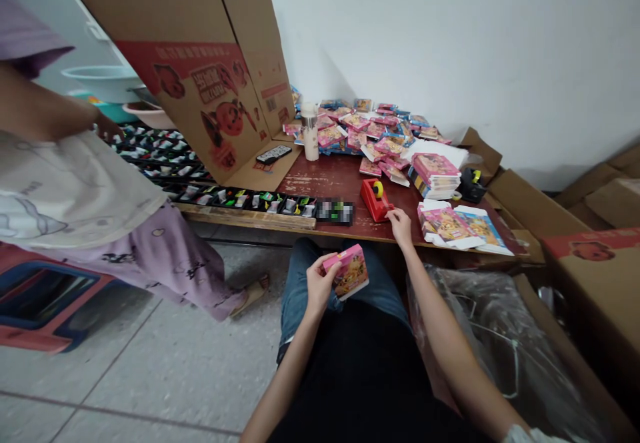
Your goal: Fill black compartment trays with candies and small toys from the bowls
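Note:
My left hand (317, 284) is above my lap and grips a small pink printed box (346, 271). My right hand (400, 225) rests at the front edge of a worn red table (325, 176), just right of a red tape dispenser (375, 199). Its fingers reach toward the dispenser, and no tape shows in them. Further right lie flat pink printed box blanks (450, 226). Behind them stands a stack of similar blanks (435, 176), and a loose pile of them (365, 129) spreads along the wall.
A person (85, 189) in pale top and patterned trousers stands at the left. A tall cardboard flap (210, 76) rises from the table's left end. Trays of small dark items (200, 193) lie beside it. A clear plastic bag (485, 343) and cardboard cartons (595, 283) fill the lower right.

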Demonstrator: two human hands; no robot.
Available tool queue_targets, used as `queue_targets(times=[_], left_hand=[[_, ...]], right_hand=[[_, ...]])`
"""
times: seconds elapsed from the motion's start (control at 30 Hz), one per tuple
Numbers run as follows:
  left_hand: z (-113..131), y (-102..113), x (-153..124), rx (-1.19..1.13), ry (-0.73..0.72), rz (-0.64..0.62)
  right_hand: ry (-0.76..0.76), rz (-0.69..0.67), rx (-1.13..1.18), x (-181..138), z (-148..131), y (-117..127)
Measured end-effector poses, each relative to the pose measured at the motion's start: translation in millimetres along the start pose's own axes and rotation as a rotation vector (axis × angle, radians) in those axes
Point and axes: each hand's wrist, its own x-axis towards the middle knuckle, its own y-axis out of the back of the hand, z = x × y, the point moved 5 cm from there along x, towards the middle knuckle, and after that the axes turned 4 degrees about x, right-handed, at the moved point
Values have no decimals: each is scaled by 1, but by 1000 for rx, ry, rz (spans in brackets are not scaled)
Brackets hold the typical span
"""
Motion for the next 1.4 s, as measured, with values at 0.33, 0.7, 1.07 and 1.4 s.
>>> queue_targets(times=[0.33, 0.7, 1.07, 1.4], left_hand=[[39, 3, -22, 176, -391, 129], [53, 0, -31, 345, -685, 62], [67, 0, -44, 210, -684, 78], [66, 16, -37, -51, -350, 348]], right_hand=[[34, -448, 331, -117, -117, -19], [-222, -600, 252, -148, -129, -50], [-361, -850, 402, -145, -112, -53], [160, -796, 229, -82, -115, -47]])
